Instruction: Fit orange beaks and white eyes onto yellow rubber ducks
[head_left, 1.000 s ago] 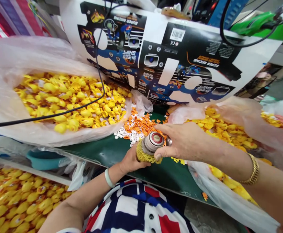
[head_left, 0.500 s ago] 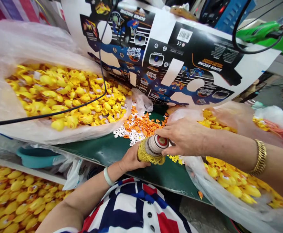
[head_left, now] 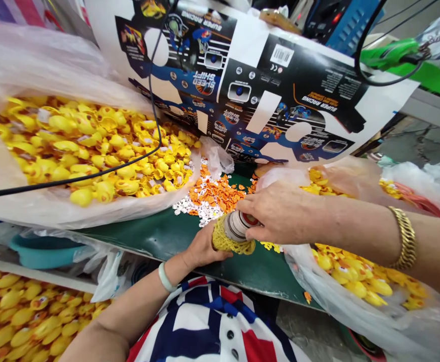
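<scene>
My left hand (head_left: 204, 249) grips a metal can (head_left: 240, 226) low down, through the yellow mesh sleeve (head_left: 227, 239) around its body. My right hand (head_left: 283, 211) lies over the can's ringed end from the right, its fingers hiding much of the red and silver top. Both hands are above the green work surface (head_left: 265, 271). Just beyond them lies a heap of small orange and white pieces (head_left: 212, 196). A few small yellow pieces (head_left: 270, 246) sit under my right hand.
Large plastic bags of yellow rubber ducks (head_left: 91, 151) lie left and right (head_left: 351, 279), with more ducks (head_left: 27, 317) lower left. A printed black and white card sheet (head_left: 265, 90) stands behind. A black cable (head_left: 91, 173) crosses the left bag. A teal basin (head_left: 42, 254) sits below.
My right hand has slid further over the can's end and covers more of it. The whole view has drifted, so the scene sits further left in the frame.
</scene>
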`<state>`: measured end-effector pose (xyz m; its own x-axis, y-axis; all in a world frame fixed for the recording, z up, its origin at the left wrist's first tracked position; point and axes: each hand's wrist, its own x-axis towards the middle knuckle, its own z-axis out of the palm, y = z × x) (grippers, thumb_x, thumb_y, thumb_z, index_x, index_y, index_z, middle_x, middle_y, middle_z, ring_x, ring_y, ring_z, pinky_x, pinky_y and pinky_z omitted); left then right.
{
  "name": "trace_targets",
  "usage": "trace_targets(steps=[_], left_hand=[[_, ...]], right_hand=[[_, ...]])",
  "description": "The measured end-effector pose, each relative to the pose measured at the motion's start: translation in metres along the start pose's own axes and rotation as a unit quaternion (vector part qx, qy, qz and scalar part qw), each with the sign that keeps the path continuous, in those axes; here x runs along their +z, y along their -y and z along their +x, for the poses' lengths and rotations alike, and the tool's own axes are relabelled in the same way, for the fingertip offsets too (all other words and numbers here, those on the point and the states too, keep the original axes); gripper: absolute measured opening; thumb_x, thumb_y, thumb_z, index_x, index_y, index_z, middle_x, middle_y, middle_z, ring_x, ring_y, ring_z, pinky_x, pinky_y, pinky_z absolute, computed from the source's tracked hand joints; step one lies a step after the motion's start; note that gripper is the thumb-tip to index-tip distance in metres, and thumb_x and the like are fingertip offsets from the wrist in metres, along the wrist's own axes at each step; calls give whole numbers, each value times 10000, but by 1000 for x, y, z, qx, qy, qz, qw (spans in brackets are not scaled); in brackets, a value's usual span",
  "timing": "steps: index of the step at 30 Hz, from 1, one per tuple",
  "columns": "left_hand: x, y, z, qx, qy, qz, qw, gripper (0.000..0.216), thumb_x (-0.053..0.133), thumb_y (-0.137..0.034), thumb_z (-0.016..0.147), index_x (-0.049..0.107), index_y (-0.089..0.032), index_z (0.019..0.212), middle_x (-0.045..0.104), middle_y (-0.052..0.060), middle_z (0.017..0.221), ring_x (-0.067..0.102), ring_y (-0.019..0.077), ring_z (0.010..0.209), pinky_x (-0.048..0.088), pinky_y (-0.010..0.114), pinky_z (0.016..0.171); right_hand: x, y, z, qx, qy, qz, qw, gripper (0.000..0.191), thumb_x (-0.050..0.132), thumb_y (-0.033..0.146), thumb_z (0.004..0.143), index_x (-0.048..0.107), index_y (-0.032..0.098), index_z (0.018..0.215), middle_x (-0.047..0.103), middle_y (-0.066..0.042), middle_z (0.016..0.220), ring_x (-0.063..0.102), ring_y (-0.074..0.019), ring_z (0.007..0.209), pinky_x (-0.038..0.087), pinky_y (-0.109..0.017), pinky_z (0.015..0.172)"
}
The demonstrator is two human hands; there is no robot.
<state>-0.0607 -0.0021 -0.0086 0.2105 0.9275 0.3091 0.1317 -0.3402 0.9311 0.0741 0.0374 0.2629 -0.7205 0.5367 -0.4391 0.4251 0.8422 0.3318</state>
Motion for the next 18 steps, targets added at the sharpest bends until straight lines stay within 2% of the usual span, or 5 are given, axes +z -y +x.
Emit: trace_targets(steps=[6, 8, 11, 15, 18], left_hand=[[-1, 2, 0, 11, 5, 10, 1000, 890, 842, -445, 640, 430, -225, 1398, 593, 95, 1332, 579, 318, 1181, 459, 484, 1036], [-1, 2, -1, 11, 0, 10, 1000, 917, 846, -449, 634, 415, -227, 1412, 588, 96, 1342, 575, 323, 1190, 460, 486, 1033], [-1, 1, -1, 11, -3, 6, 1000, 915, 847, -441, 632, 415, -237, 1413, 592, 89, 1339, 578, 322, 1187, 466, 480, 1024], [-1, 1, -1, 10, -2, 10, 1000, 890, 844, -443, 635, 436, -232, 1398, 616, 90, 1297, 597, 316, 1147, 475, 475, 1007], [-1, 1, 0, 11, 9, 6, 1000, 897, 848, -455, 626, 442, -229, 1394, 617, 90, 1300, 598, 315, 1148, 472, 473, 1013]], right_hand=[[6, 5, -12, -131, -79, -68, 986, 170, 519, 127, 898, 598, 186, 1037, 676, -76, 996, 585, -224, 851, 323, -340, 651], [6, 8, -14, -78, -80, -51, 992, 171, 568, 271, 913, 579, 182, 1059, 678, -81, 965, 588, -220, 781, 307, -333, 613], [5, 12, -13, 31, -50, -5, 998, 385, 565, 522, 884, 568, 180, 1061, 687, -86, 871, 593, -224, 657, 284, -321, 579], [8, 9, -10, 51, -19, -3, 999, 237, 503, 374, 902, 575, 193, 1038, 695, -80, 852, 595, -213, 630, 275, -317, 591], [9, 4, -12, -14, -25, -17, 999, 193, 587, 310, 863, 557, 209, 1024, 680, -47, 871, 580, -196, 661, 226, -308, 566]])
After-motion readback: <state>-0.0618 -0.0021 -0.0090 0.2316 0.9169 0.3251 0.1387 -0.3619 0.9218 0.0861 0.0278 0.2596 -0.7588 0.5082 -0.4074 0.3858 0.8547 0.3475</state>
